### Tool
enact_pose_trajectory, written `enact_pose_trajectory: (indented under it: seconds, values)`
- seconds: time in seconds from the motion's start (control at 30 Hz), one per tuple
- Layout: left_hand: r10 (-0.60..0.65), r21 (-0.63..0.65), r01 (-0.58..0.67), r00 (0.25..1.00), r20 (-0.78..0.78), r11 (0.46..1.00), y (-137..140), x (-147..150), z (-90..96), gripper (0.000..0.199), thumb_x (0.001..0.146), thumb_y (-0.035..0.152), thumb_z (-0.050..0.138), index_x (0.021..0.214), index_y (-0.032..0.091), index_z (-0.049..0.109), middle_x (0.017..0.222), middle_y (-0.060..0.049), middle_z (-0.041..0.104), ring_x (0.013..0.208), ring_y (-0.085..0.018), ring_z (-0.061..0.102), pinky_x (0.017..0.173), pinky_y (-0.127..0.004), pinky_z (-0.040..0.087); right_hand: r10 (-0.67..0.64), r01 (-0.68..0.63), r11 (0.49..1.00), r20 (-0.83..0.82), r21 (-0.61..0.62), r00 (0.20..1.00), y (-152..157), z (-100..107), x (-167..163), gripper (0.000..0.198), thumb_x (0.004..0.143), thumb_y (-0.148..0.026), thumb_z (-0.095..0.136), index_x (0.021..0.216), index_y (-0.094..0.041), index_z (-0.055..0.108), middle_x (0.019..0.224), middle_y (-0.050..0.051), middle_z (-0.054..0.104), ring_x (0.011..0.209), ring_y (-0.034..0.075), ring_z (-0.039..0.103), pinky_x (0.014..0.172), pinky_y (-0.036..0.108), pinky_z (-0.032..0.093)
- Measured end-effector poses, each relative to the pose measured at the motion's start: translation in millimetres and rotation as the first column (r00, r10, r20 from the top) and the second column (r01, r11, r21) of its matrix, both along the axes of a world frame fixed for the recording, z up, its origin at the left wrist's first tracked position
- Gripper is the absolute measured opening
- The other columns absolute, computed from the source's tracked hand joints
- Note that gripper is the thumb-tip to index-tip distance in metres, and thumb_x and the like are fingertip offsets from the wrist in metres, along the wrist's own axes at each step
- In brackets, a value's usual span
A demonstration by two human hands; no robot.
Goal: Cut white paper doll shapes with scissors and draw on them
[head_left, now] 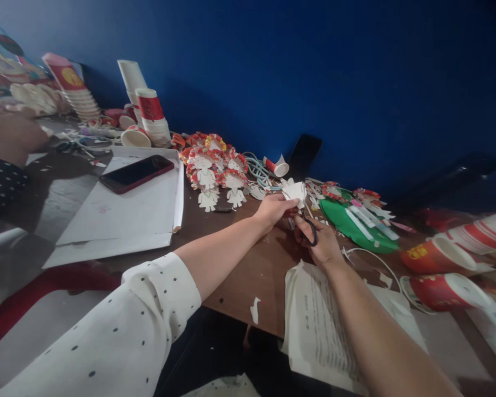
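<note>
Over the brown table (pixel 248 275), my left hand (pixel 276 210) pinches a piece of white paper (pixel 294 191) between thumb and fingers. Just below and to the right, my right hand (pixel 319 242) is closed on a pair of scissors (pixel 313 231) with dark handles. The blades reach up towards the paper's lower edge; whether they touch it I cannot tell. To the left of my hands lies a cluster of paper dolls (pixel 206 176) with white bodies and red-and-white curled rims.
A phone (pixel 137 173) lies on a white board (pixel 119 220) at left, beside stacked paper cups (pixel 152 118). Another person's hand (pixel 12 129) is at far left. Markers (pixel 361 220) rest on a green sheet (pixel 334 218); red cups (pixel 442 291) lie at right. A printed paper bag (pixel 314 325) overhangs the front edge.
</note>
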State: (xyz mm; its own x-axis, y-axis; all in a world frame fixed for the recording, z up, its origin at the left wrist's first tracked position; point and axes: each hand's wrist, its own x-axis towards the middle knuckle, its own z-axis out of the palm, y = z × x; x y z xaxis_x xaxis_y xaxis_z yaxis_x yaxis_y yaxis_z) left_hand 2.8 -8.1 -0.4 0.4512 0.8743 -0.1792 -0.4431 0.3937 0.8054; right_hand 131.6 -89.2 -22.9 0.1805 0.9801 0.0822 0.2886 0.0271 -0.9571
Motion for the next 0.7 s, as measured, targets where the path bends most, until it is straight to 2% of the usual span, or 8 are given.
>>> enact_pose_trajectory:
  seconds: [0.17, 0.33, 0.7]
  values:
    - [0.014, 0.023, -0.013, 0.999, -0.034, 1.000, -0.7, 0.3, 0.1, 0.015, 0.078, 0.011, 0.070, 0.066, 0.010, 0.061, 0.055, -0.002, 0.062, 0.053, -0.009, 0.059, 0.064, -0.024, 0.048, -0.012, 0.011, 1.000, -0.032, -0.013, 0.999, -0.6, 0.5, -0.2, 0.044, 0.075, -0.060, 0.070, 0.064, -0.018, 0.062, 0.057, 0.000, 0.058, 0.051, 0.012, 0.049, 0.045, 0.024, 0.033]
    - [0.006, 0.038, -0.005, 0.999, -0.040, 0.999, -1.1, -0.5, 0.3, 0.016, 0.074, 0.015, 0.074, 0.066, 0.010, 0.062, 0.056, -0.002, 0.063, 0.053, -0.009, 0.059, 0.065, -0.024, 0.048, -0.004, 0.003, 1.000, 0.029, 0.007, 1.000, -0.7, 2.3, 0.9, 0.046, 0.076, -0.062, 0.068, 0.060, -0.019, 0.060, 0.054, -0.001, 0.056, 0.051, 0.012, 0.049, 0.046, 0.025, 0.033]
    - [-0.001, 0.020, 0.002, 1.000, -0.021, 1.000, -0.4, -0.1, 0.4, 0.013, 0.078, 0.010, 0.068, 0.067, 0.009, 0.061, 0.055, -0.002, 0.062, 0.052, -0.009, 0.059, 0.062, -0.022, 0.048, -0.023, 0.020, 0.999, 0.090, 0.036, 0.996, 0.5, 5.2, 0.0, 0.055, 0.069, -0.072, 0.065, 0.056, -0.020, 0.057, 0.050, 0.000, 0.055, 0.048, 0.013, 0.046, 0.046, 0.028, 0.033]
